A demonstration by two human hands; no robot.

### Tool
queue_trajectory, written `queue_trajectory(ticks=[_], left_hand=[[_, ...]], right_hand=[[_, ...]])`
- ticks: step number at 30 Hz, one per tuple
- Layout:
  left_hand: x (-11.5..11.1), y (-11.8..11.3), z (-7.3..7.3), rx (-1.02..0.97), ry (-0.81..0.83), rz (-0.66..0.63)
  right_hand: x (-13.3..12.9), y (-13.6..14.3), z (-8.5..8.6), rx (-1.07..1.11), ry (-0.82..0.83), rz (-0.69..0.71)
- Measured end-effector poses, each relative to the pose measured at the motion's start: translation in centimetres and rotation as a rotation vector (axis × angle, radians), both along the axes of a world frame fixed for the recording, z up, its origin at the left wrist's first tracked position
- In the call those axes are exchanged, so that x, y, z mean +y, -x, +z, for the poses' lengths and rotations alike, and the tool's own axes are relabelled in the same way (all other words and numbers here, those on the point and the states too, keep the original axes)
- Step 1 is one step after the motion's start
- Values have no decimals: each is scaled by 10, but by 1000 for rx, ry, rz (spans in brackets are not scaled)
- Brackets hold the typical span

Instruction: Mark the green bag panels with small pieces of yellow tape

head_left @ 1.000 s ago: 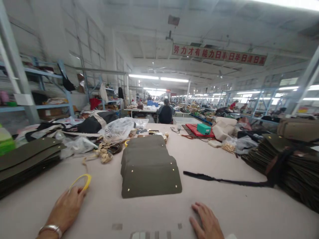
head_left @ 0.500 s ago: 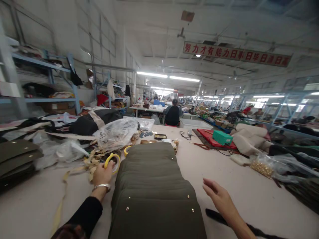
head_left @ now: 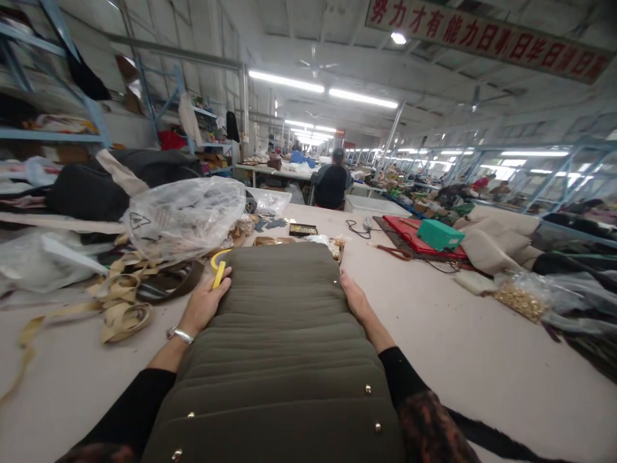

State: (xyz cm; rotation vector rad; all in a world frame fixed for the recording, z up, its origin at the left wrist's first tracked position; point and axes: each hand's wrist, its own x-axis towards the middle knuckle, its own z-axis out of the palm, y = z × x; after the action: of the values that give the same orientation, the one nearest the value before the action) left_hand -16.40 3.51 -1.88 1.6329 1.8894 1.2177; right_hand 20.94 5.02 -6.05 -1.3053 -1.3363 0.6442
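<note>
A long stack of overlapping dark olive fabric pieces (head_left: pixel 284 360), dotted with small shiny metal studs, lies before me. My left hand (head_left: pixel 206 303) is at its upper left side, closed on a roll of yellow tape (head_left: pixel 219 274) seen nearly edge-on against the stack. A second yellow ring (head_left: pixel 215 258) shows just beyond it, partly hidden. At the opposite side, my right hand (head_left: pixel 355 296) grips the stack's edge, with its fingertips partly hidden by the fabric.
Coiled beige strips (head_left: pixel 126 318) and a clear plastic bag (head_left: pixel 186 218) lie left on the table (head_left: pixel 448 366). To the right are a green box (head_left: pixel 439 235) on a red board and a bag of gold-coloured hardware (head_left: pixel 523 301). A person (head_left: pixel 331 183) sits farther back.
My left hand has brought the yellow tape roll against the stack's left side. My right hand has moved inward from the table to the stack's right edge. The view has shifted closer.
</note>
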Motion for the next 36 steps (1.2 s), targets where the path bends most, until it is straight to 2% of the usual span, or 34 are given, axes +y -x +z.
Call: queue_trajectory(ticks=[7, 15, 21, 27, 31, 34, 36], left_hand=[[-8, -27, 8, -80, 28, -54], [-13, -61, 9, -181, 39, -127], [-17, -74, 6, -212, 19, -105], [-20, -68, 5, -258, 3, -77], [-19, -59, 5, -367, -48, -63], [-33, -46, 8, -413, -97, -17], [-53, -33, 15, -404, -117, 8]], right_hand=[[-16, -15, 18, 47, 79, 17], [-29, -48, 18, 27, 160, -26], [-33, -64, 15, 33, 201, -15], [-32, -62, 12, 71, 202, -54], [-37, -54, 18, -1, 213, -97], [-45, -50, 34, -137, 249, -96], [-45, -50, 55, -259, 267, -85]])
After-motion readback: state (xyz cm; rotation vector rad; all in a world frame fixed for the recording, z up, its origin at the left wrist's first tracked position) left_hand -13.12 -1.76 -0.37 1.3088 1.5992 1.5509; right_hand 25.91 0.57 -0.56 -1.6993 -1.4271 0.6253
